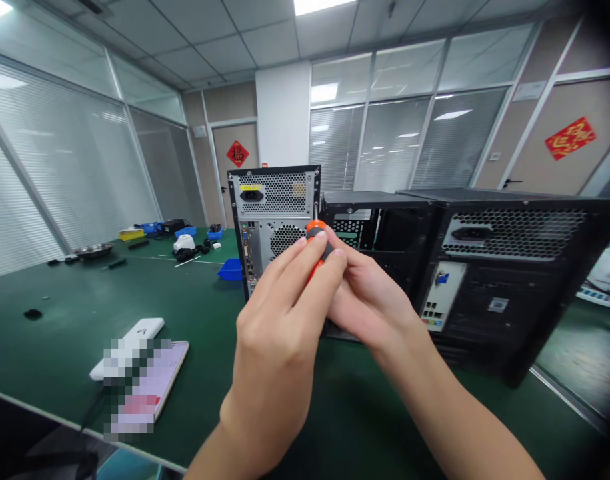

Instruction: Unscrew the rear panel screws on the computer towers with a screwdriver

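Note:
Both hands meet in front of me around an orange-and-grey screwdriver handle (315,235). My left hand (279,320) wraps its fingers over the handle from the left. My right hand (365,293) grips it from the right and below. The tool's tip points at the right rear edge of a black computer case (275,220) standing upright on the green table (85,313); the tip itself is hidden behind my fingers.
Two more black computer cases (489,267) stand to the right, rear panels facing me. A phone (155,383) and a white power bank (135,337) lie at the left front. Blue bins (231,269), cables and a metal bowl (93,251) sit farther back.

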Available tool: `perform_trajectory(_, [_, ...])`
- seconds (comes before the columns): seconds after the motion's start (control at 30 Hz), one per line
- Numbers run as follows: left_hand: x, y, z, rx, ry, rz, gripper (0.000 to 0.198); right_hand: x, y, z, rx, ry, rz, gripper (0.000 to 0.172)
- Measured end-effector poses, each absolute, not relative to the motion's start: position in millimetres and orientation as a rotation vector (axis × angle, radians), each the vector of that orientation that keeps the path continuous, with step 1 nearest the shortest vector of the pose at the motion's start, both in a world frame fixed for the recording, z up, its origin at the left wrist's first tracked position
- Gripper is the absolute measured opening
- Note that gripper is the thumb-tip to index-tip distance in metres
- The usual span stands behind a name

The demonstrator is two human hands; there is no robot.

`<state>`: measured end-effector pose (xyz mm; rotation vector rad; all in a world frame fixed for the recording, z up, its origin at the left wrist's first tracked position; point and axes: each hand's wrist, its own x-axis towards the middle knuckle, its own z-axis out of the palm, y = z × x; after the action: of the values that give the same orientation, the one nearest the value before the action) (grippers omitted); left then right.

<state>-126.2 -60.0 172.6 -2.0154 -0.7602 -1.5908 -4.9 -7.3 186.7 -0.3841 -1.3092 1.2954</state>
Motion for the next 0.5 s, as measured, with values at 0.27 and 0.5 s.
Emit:
perform_trajectory(0.27, [-127, -61, 173, -2.003, -0.752, -1.540, 0.030, -15, -24, 195, -0.311, -0.926, 1.647, 0.014])
perform_trajectory(0.5, [-126, -61, 176, -2.001, -0.751, -1.514, 0.027, -14, -25, 196, -0.296, -0.956, 1.690, 0.014])
